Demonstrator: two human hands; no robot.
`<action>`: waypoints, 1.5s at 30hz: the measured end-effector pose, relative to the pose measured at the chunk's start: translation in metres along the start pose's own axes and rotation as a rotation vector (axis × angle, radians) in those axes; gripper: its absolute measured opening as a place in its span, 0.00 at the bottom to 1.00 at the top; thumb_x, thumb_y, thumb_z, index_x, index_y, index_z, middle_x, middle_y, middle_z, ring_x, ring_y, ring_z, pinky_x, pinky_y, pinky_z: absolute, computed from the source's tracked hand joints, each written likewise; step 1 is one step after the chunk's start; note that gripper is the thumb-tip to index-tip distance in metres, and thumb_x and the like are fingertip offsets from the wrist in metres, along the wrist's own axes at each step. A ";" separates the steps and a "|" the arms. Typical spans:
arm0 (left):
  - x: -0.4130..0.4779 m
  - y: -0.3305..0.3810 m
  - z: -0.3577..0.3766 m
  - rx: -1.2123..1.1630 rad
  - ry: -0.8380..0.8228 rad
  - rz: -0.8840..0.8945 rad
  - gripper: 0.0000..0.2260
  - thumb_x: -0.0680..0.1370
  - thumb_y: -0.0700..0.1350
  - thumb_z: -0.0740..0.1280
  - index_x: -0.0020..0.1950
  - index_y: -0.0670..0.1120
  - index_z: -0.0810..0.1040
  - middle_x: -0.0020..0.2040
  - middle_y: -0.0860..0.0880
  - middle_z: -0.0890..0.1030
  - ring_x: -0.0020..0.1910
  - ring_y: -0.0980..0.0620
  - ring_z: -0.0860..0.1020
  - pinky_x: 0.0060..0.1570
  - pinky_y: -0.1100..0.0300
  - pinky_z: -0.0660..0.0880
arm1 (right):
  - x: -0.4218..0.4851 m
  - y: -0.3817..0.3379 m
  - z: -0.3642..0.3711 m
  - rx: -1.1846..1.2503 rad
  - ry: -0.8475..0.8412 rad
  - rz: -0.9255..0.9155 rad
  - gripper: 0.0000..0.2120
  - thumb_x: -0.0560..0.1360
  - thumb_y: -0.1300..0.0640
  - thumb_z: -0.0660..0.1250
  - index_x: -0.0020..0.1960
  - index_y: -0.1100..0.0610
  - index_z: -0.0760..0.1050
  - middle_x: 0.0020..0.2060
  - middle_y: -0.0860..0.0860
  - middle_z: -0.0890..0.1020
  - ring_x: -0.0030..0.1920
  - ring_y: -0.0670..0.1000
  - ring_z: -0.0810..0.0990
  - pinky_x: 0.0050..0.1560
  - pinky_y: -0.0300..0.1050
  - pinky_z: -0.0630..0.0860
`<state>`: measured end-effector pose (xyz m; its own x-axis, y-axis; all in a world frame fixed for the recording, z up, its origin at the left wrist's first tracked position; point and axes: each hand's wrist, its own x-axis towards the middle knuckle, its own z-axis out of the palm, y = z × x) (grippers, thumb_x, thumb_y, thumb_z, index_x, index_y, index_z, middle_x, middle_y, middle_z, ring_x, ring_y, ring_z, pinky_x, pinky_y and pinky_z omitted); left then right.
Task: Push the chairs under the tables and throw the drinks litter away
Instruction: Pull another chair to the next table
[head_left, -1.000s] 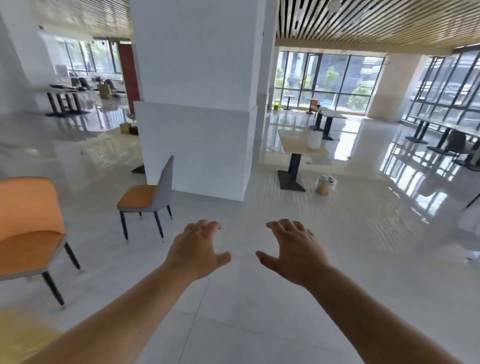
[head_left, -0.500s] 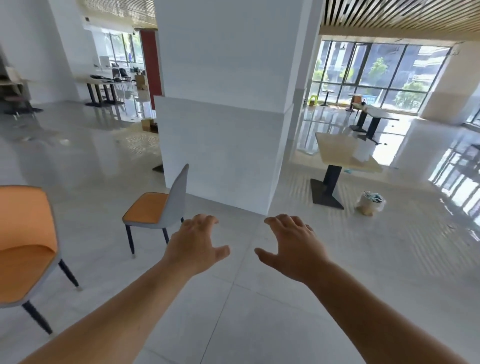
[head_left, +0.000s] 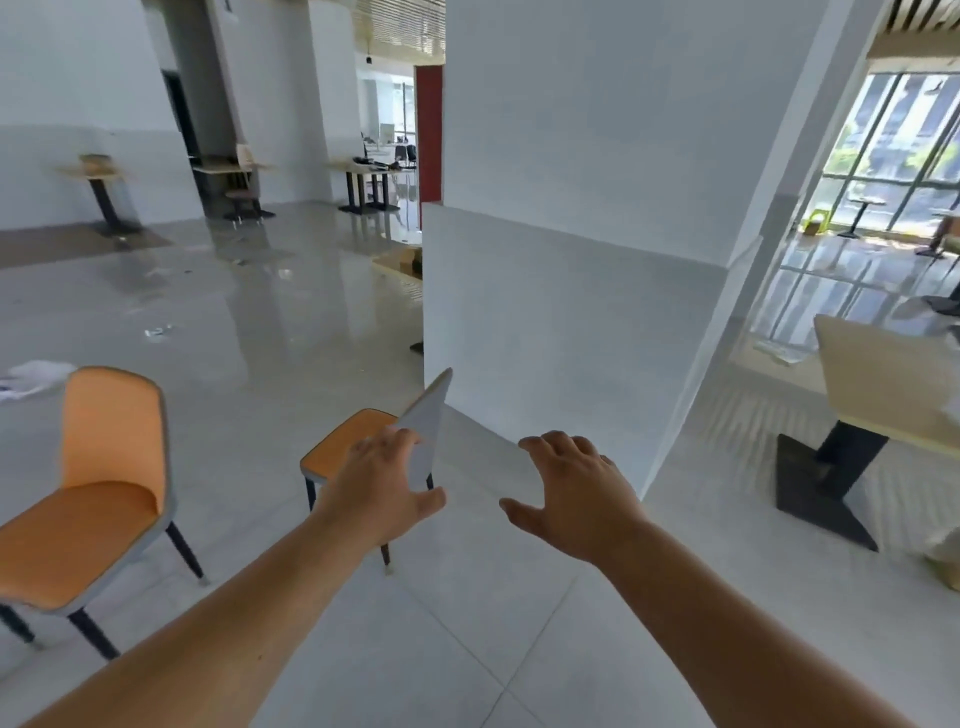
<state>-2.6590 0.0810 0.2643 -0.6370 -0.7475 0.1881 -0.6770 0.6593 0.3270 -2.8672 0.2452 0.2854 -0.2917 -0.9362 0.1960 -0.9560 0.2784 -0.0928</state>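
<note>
While both hands, left hand (head_left: 382, 483) and right hand (head_left: 576, 493), reach out spread and empty, the nearer chair (head_left: 363, 447) looks next to grip, then push towards a table (head_left: 883, 379)

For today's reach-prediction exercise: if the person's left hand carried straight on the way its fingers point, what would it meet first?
Most likely the grey backrest of the nearer chair: the left hand is open, fingers overlapping its edge in this view. Depth is unclear, so contact cannot be confirmed.

Both hands (head_left: 382, 488) (head_left: 574, 496) spread, empty, before a grey-backed chair (head_left: 363, 452); pillar (head_left: 571, 260) behind.
</note>
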 end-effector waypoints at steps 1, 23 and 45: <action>0.023 -0.004 0.006 -0.002 0.008 -0.017 0.36 0.72 0.70 0.66 0.74 0.54 0.65 0.73 0.54 0.68 0.68 0.48 0.67 0.50 0.55 0.67 | 0.026 0.009 0.005 0.000 -0.001 -0.022 0.39 0.74 0.26 0.58 0.76 0.48 0.63 0.69 0.49 0.73 0.69 0.55 0.70 0.66 0.55 0.72; 0.454 -0.157 0.212 -0.086 -0.140 -0.438 0.38 0.71 0.73 0.66 0.75 0.56 0.64 0.73 0.53 0.68 0.67 0.48 0.70 0.53 0.56 0.72 | 0.540 0.171 0.193 -0.002 -0.246 -0.255 0.38 0.75 0.29 0.61 0.76 0.50 0.61 0.70 0.50 0.72 0.69 0.55 0.70 0.65 0.54 0.72; 0.585 -0.203 0.391 -0.125 -0.338 -1.052 0.21 0.71 0.59 0.75 0.61 0.58 0.72 0.54 0.55 0.77 0.51 0.51 0.76 0.50 0.54 0.76 | 0.818 0.176 0.482 -0.125 -0.743 -1.105 0.34 0.76 0.42 0.71 0.77 0.43 0.62 0.71 0.50 0.71 0.69 0.58 0.69 0.64 0.64 0.74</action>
<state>-3.0384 -0.4590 -0.0542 0.1527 -0.8560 -0.4939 -0.9089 -0.3179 0.2700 -3.2583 -0.5753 -0.0413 0.6798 -0.5644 -0.4683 -0.6858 -0.7154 -0.1334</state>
